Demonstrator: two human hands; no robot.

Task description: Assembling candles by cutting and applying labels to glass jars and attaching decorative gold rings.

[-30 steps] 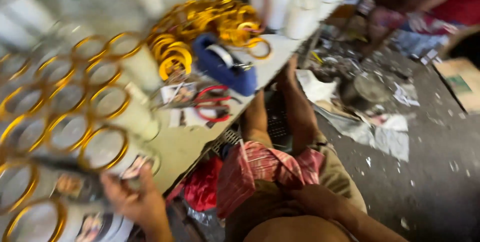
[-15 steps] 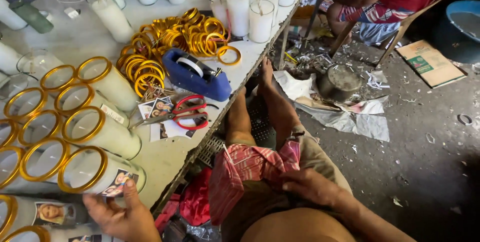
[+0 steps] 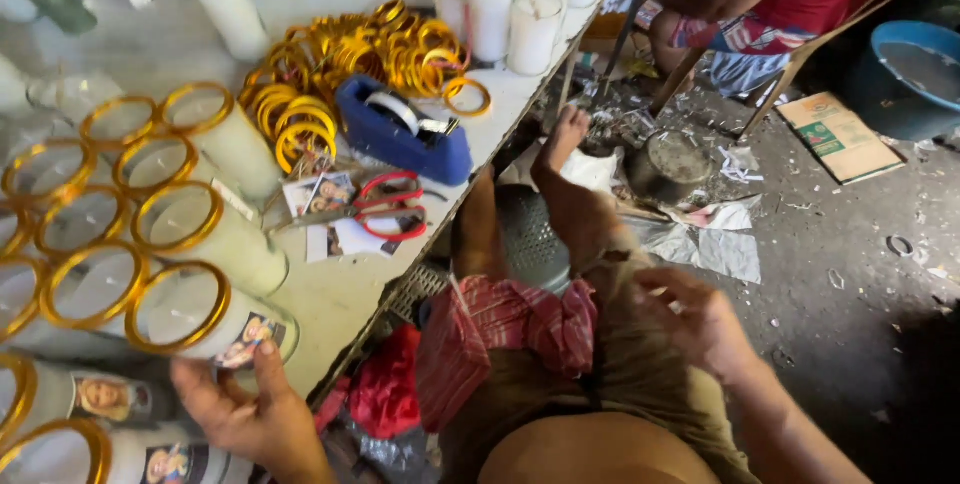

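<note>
While beside left fingers (image 3: 262,359): candle glass (image 3: 215,319).

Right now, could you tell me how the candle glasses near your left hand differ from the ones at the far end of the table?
The near candle glasses wear gold rim rings; the far candle glasses have bare rims. The near ones lie tilted on their sides, some bearing picture labels; the far ones stand upright and unlabelled. The left hand touches a near one; none touches the far ones. Both are tall clear cylinders of white wax.
</note>
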